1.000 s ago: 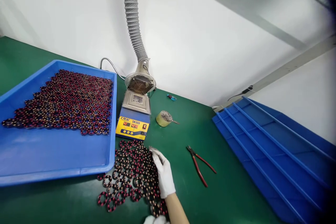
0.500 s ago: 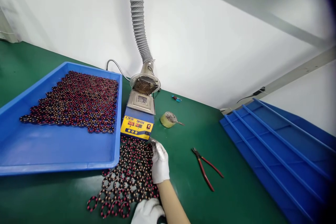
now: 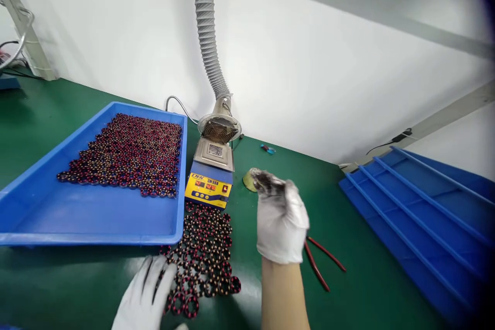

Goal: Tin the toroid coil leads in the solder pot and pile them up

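My left hand (image 3: 145, 294), in a white glove, lies with fingers stretched out against the left edge of a spread of small black ring-shaped parts (image 3: 207, 252) with red and tan bands. My right hand (image 3: 282, 221), in a white glove with blackened fingertips, is over the right side of a small yellowish cup (image 3: 248, 181). Its fingers are curled together, blurred by motion; what they hold is hidden. The handle that stuck out of the cup does not show. Behind the loose rings stands a blue and yellow heated unit (image 3: 209, 191) with red digits.
A blue tray (image 3: 104, 221) at left holds many packed rings (image 3: 131, 154). Red-handled pliers (image 3: 317, 265) lie partly behind my right hand. A grey duct (image 3: 209, 31) with a hood (image 3: 219, 126) hangs over the unit. Blue stacked trays (image 3: 417, 216) lean at right.
My right hand has moved from the rings beside the unit up and right to the cup. My left hand has shifted left along the rings. The view has tilted slightly.
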The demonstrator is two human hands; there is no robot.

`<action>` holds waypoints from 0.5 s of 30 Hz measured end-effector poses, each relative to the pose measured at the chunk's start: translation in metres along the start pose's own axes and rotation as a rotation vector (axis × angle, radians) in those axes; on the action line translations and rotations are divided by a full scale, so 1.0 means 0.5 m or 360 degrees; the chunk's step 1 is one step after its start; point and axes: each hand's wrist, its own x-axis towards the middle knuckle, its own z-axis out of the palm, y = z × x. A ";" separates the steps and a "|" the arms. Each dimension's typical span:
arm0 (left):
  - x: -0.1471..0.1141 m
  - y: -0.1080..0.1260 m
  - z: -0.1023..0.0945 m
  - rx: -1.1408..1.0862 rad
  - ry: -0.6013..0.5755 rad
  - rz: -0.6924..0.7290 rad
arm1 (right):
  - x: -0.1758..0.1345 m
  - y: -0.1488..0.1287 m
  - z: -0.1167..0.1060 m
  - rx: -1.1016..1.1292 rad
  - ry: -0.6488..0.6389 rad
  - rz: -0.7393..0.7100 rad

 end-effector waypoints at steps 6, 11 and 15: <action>0.034 0.034 0.039 0.0101 0.0037 0.0188 | -0.046 -0.117 0.041 -0.0087 -0.0540 -0.0551; 0.038 0.014 -0.002 -0.0144 -0.0108 0.0099 | -0.034 -0.138 0.007 -0.0118 -0.0394 -0.0610; 0.013 -0.012 -0.020 -0.0432 -0.0059 -0.0077 | -0.013 -0.128 0.004 -0.0101 -0.0342 -0.0485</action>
